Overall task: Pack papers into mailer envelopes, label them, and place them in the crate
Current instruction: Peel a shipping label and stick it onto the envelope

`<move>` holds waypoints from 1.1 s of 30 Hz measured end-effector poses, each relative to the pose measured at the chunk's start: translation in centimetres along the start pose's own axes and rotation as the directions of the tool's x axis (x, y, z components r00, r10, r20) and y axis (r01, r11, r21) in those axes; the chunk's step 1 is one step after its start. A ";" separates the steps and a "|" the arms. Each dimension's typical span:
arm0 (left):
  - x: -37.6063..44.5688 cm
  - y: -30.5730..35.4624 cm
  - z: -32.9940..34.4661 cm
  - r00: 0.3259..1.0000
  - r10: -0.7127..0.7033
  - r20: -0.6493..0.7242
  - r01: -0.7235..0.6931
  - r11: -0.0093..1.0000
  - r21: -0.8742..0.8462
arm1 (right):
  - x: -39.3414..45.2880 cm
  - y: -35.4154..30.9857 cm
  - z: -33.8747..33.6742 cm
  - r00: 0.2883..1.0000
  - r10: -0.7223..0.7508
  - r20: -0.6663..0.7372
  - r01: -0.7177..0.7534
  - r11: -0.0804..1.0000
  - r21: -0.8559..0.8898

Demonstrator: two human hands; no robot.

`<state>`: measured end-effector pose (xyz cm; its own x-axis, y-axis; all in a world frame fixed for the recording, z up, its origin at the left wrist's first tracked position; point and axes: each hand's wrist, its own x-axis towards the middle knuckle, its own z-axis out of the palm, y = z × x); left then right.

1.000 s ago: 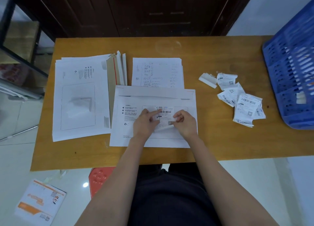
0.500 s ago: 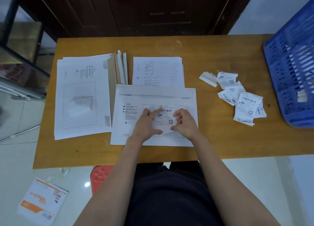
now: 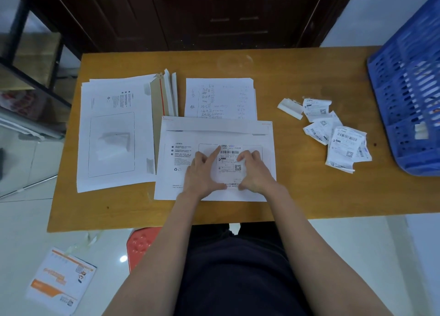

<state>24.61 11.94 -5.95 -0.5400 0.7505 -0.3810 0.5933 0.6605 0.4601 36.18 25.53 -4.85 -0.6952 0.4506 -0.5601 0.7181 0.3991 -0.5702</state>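
A white mailer envelope [image 3: 181, 180] lies flat on the wooden table [image 3: 297, 196] in front of me. A shipping label [image 3: 229, 160] with a barcode and QR code sits in the envelope's marked box. My left hand [image 3: 202, 170] presses on the label's left side, index finger stretched to its top-left corner. My right hand [image 3: 256, 170] presses on the label's right side, and the two thumbs meet at its lower edge. The blue crate [image 3: 409, 106] stands at the table's right end.
A stack of white mailers [image 3: 114, 135] lies at the left, with several more upright beside it. Handwritten sheets [image 3: 220, 98] lie behind the envelope. Loose labels and backing scraps [image 3: 333, 130] are scattered at the right. A printed mailer [image 3: 60, 282] and a red stool [image 3: 142, 242] are on the floor.
The label's lower part, lifted a second ago, now lies flat on the envelope. Both hands have slid down, bringing their thumbs to the label's bottom edge.
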 end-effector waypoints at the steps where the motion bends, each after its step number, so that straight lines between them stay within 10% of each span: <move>1: 0.1 0.0 0.0 1.000 -0.001 0.013 0.000 1.000 0.007 | 0.0 0.0 0.1 1.000 -0.002 0.004 0.002 1.000 -0.008; 13: 0.5 0.3 -0.9 0.989 -0.039 0.141 0.039 0.999 0.002 | -0.3 0.1 -0.7 0.998 0.037 -0.057 -0.022 0.970 0.240; 23: 0.9 0.8 -1.3 0.979 -0.089 0.183 0.109 0.989 -0.098 | -0.2 0.0 -0.1 0.993 0.049 -0.104 -0.048 0.999 0.010; 29: 0.8 1.1 -1.3 0.989 -0.139 -0.050 0.112 0.925 -0.362 | -0.8 1.3 -0.5 0.799 0.221 -0.559 -0.216 0.973 0.077; 33: 1.1 1.7 -1.3 0.987 -0.139 -0.082 0.099 0.923 -0.371 | -1.0 1.3 -1.0 0.713 0.419 -0.562 -0.396 0.902 0.171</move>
<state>24.30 13.88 -4.56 -0.6648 0.6466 -0.3740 0.2724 0.6761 0.6847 37.83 26.39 -4.49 -0.1757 0.9374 -0.3006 0.9173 0.0450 -0.3956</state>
